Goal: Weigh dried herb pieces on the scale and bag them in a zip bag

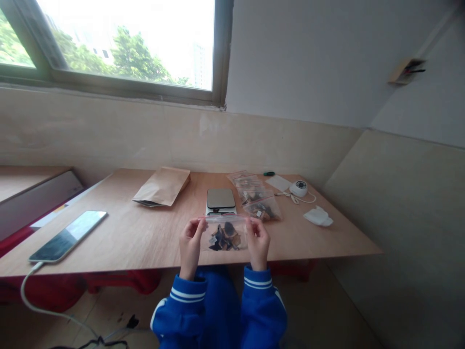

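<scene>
A clear zip-lock bag (225, 238) with dark and brown dried pieces inside hangs between my two hands, over the table's front part. My left hand (191, 242) pinches its upper left corner. Its upper right corner is in the closed fingers of my right hand (258, 242). A red strip runs along the bag's top edge; whether the zip is sealed I cannot tell. Just behind the bag sits a small digital scale (221, 199), its lower part partly covered from view. Several similar filled zip-lock bags (256, 196) lie overlapping to the right of the scale.
On the wooden table (145, 242) a brown kraft paper pouch (163, 186) lies back left. A phone (69, 236) with a white cable (27, 286) is at far left. Rightward are a crumpled white wrapper (318, 216), a white round device (298, 188) with a cord, and a green object (269, 173).
</scene>
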Available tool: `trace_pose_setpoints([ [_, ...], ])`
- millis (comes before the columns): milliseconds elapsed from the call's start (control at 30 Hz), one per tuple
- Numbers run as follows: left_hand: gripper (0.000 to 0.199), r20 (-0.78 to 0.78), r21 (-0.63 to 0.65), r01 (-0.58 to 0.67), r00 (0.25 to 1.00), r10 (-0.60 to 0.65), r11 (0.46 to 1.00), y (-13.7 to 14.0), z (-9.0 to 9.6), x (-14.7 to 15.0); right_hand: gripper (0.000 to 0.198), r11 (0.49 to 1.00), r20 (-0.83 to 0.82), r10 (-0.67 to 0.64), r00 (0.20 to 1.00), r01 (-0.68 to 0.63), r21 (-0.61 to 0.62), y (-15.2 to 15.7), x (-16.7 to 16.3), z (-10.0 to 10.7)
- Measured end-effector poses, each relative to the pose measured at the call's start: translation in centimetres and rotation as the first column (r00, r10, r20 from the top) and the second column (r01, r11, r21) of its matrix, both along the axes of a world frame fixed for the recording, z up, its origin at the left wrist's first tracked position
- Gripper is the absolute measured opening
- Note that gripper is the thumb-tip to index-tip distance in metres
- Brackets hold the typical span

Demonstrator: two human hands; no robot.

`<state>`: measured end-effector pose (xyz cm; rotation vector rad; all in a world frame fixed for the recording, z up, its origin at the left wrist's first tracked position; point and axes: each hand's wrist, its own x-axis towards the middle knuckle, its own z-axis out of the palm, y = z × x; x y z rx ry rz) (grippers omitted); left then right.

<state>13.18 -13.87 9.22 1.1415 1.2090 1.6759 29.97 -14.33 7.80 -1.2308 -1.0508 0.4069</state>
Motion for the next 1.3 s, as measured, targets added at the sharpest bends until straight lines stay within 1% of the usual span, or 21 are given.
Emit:
trace_pose_setpoints([
  [67, 0.03, 0.012, -0.002, -0.024, 1.0, 0.024, 1.0, -0.3, -0.1, 0.0, 0.031, 1.0, 0.089, -0.011, 0.996, 0.01, 0.014, 0.0, 0.0, -0.4],
  [100, 0.029, 0.016, -0.001, -0.036, 0.999, 0.036, 0.999, -0.4, -0.2, 0.1, 0.03, 0.999, 0.153, -0.038, 0.988, 0.034, 0.032, 0.0, -0.1, -0.6],
  [167, 0.027, 0.015, 0.012, -0.045, 0.999, 0.045, 0.999, -0.5, -0.6, 0.2, 0.028, 0.989, 0.285, -0.143, 0.948, 0.124, 0.082, 0.0, -0.4, -0.6],
  [233, 0.025, 0.001, 0.034, -0.019, 1.0, 0.019, 0.999, -0.6, -0.9, 0.5, 0.032, 0.974, 0.385, -0.223, 0.895, 0.187, 0.131, -0.1, -1.1, 0.0],
  [267, 0.023, -0.009, 0.046, 0.001, 1.0, -0.001, 0.999, -0.7, -1.1, 0.7, 0.035, 0.974, 0.429, -0.223, 0.875, 0.178, 0.142, -0.3, -1.6, 0.6],
  [300, 0.022, -0.019, 0.058, 0.02, 1.0, -0.019, 0.998, -0.7, -1.2, 0.9, 0.038, 0.98, 0.476, -0.19, 0.859, 0.139, 0.14, -0.5, -2.2, 1.2],
  [333, 0.02, -0.033, 0.07, 0.033, 0.999, -0.031, 0.997, -0.8, -1.2, 1.1, 0.037, 0.989, 0.524, -0.131, 0.841, 0.075, 0.127, -0.8, -2.7, 1.8],
  [400, 0.018, -0.071, 0.102, 0.043, 0.997, -0.036, 0.994, -0.9, -1.3, 1.3, 0.028, 0.995, 0.594, -0.006, 0.804, -0.055, 0.085, -1.3, -3.8, 2.8],
  [467, 0.015, -0.117, 0.136, 0.04, 0.993, -0.024, 0.99, -1.1, -1.1, 1.4, 0.018, 0.991, 0.602, 0.065, 0.796, -0.122, 0.055, -1.6, -4.4, 3.3],
  [567, 0.013, -0.17, 0.174, 0.044, 0.985, -0.014, 0.984, -1.3, -0.8, 1.4, 0.013, 0.987, 0.571, 0.09, 0.816, -0.148, 0.057, -1.7, -4.5, 3.3],
  [700, 0.013, -0.223, 0.209, 0.084, 0.974, -0.036, 0.974, -1.7, -0.3, 1.5, 0.019, 0.988, 0.551, 0.036, 0.834, -0.113, 0.106, -1.7, -4.1, 2.9],
  [867, 0.012, -0.241, 0.252, 0.113, 0.969, -0.051, 0.961, -1.9, 0.0, 1.9, 0.023, 0.982, 0.523, -0.05, 0.851, -0.054, 0.182, -1.9, -4.3, 2.7],
  [967, 0.014, -0.274, 0.28, 0.122, 0.961, -0.042, 0.952, -2.0, 0.2, 2.0, 0.022, 0.982, 0.496, -0.069, 0.866, -0.028, 0.187, -1.9, -4.3, 2.7],
  [1033, 0.018, -0.301, 0.294, 0.113, 0.953, -0.02, 0.949, -2.1, 0.4, 1.9, 0.018, 0.986, 0.486, -0.014, 0.874, -0.067, 0.15, -2.1, -4.1, 2.9],
  [1100, 0.022, -0.311, 0.298, 0.089, 0.95, 0.009, 0.95, -2.2, 0.5, 1.8, 0.012, 0.987, 0.468, 0.083, 0.88, -0.138, 0.084, -2.4, -4.0, 3.4],
  [1167, 0.025, -0.309, 0.3, 0.066, 0.951, 0.032, 0.952, -2.3, 0.5, 1.7, 0.016, 0.979, 0.444, 0.158, 0.882, -0.199, 0.048, -2.6, -3.9, 3.8],
  [1233, 0.027, -0.319, 0.305, 0.071, 0.947, 0.032, 0.95, -2.4, 0.5, 1.6, 0.012, 0.971, 0.432, 0.175, 0.885, -0.229, 0.075, -2.8, -3.8, 4.2],
  [1300, 0.029, -0.344, 0.316, 0.101, 0.939, 0.015, 0.943, -2.5, 0.5, 1.6, 0.011, 0.966, 0.431, 0.155, 0.889, -0.228, 0.125, -2.8, -3.9, 4.3],
])
